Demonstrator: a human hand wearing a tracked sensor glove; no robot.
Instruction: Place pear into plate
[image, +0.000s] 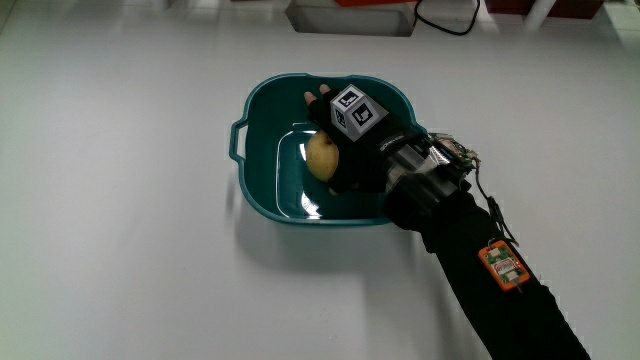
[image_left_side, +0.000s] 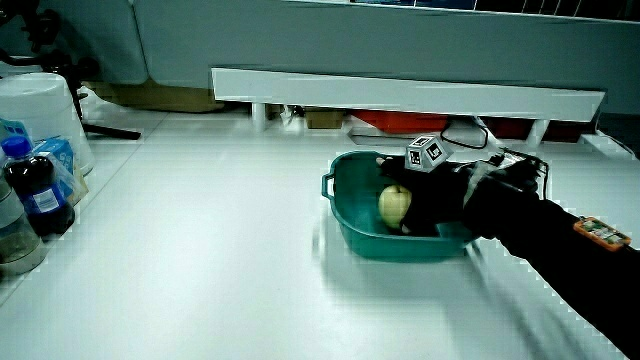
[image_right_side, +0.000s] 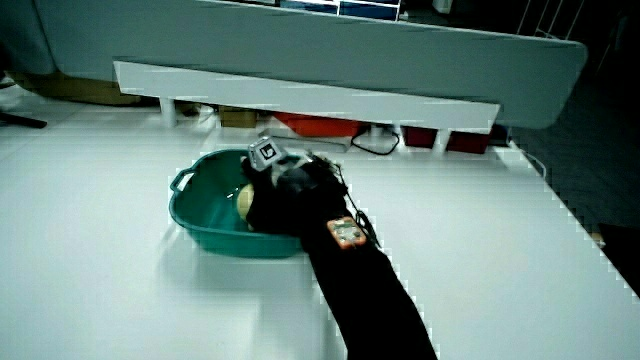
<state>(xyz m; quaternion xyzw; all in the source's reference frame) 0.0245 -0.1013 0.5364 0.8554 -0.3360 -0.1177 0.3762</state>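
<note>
1. Hand (image: 352, 140), inside teal plate (image: 262, 190), closed around pear (image: 322, 157).
2. In a side view, pear (image_left_side: 394, 205) plainly visible, held within the plate (image_left_side: 345, 215).
3. In a side view, pear (image_right_side: 245, 202) mostly hidden by the hand (image_right_side: 275, 185).
4. Bottles (image_left_side: 35, 195) at the table's edge, in one side view only.
</note>
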